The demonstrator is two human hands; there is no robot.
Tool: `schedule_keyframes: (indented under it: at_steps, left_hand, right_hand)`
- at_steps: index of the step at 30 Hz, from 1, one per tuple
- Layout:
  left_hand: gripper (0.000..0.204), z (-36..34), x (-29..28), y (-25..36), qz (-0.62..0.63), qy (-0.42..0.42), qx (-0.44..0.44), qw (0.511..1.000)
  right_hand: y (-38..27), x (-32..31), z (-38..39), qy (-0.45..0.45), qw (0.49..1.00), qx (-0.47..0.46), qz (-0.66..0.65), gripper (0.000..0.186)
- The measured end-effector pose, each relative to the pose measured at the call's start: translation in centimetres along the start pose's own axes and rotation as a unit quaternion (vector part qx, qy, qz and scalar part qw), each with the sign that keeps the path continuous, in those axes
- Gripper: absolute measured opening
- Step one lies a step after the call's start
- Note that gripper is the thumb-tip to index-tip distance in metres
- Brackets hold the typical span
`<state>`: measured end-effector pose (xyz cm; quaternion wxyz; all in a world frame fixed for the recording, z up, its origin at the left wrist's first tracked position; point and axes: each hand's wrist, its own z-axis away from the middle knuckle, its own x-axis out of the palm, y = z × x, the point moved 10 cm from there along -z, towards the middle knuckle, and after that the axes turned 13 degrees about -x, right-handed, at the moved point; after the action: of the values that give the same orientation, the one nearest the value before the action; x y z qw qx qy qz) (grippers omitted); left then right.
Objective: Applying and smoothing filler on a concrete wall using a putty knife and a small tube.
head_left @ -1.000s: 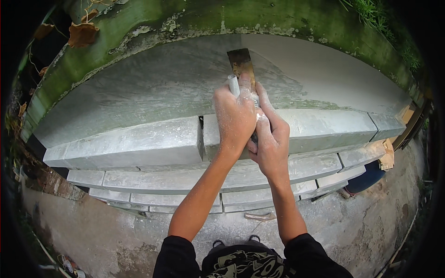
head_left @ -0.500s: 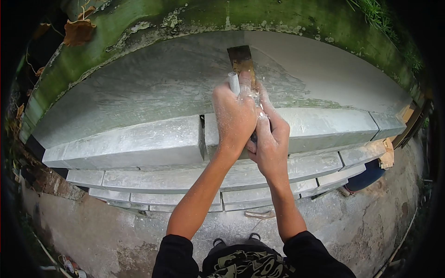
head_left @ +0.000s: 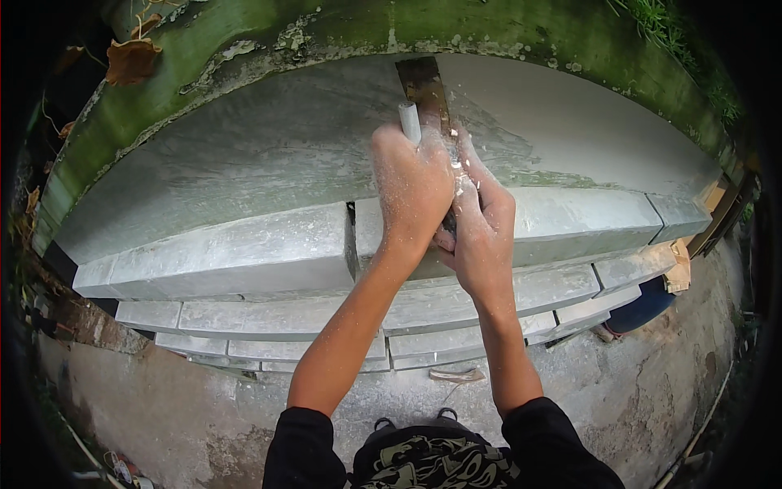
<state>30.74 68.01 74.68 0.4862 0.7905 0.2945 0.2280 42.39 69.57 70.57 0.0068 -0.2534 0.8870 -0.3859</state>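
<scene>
My left hand [head_left: 411, 191], dusted white, is closed round a short white tube [head_left: 410, 121] and presses against a scraper [head_left: 419, 77] with a wide, stained, dark metal blade. My right hand [head_left: 482, 228] is closed round the scraper's handle just right of and below the left, which hides part of it. The blade lies against the sloping grey surface [head_left: 269, 138], which has streaked greenish patches and a smoother pale area at right. Small white flakes scatter around the blade and fingers.
Grey block ledges [head_left: 212, 261] step down below the surface. A mossy green rim [head_left: 244, 41] arches above, with dry leaves [head_left: 133, 59] and plants [head_left: 664, 24]. A dark blue object [head_left: 639, 306] and cardboard [head_left: 678, 269] sit at right. A piece of wood [head_left: 456, 375] lies on the concrete floor.
Both hands and the scraper have moved farther up the surface, away from me. More white flakes show around the blade and fingers.
</scene>
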Motion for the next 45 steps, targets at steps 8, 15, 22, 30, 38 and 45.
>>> schedule_keyframes:
  at_steps: [8, 15, 22, 30, 38, 45]
  left_hand:
    - [0.038, -0.1, 0.2, -0.5, -0.015, 0.012, 0.013, 1.0]
    - [0.03, -0.4, 0.3, 2.6, 0.001, -0.003, 0.016, 1.0]
    - [0.033, -0.3, -0.4, 1.8, -0.02, 0.013, -0.014, 1.0]
    - [0.042, -0.6, -0.5, 1.1, -0.017, 0.023, 0.01, 1.0]
    - [0.043, -0.4, -0.5, 1.4, -0.046, 0.019, 0.01, 0.999]
    - [0.042, 0.3, -0.3, 0.0, -0.024, 0.024, -0.022, 0.999]
  right_hand:
    - [0.2, -0.4, -0.4, -0.005, 1.0, -0.002, -0.003, 0.06]
    - [-1.8, 0.0, -1.4, -0.008, 1.0, 0.004, -0.028, 0.061]
    - [-1.9, 0.0, -1.3, -0.017, 0.999, -0.026, 0.03, 0.058]
    - [-1.2, 0.5, -0.9, -0.003, 0.999, -0.044, 0.025, 0.061]
    - [-1.2, 0.5, -0.7, 0.008, 0.999, -0.034, 0.007, 0.062]
    - [-0.1, 0.1, 0.2, 0.007, 1.0, -0.021, 0.01, 0.061]
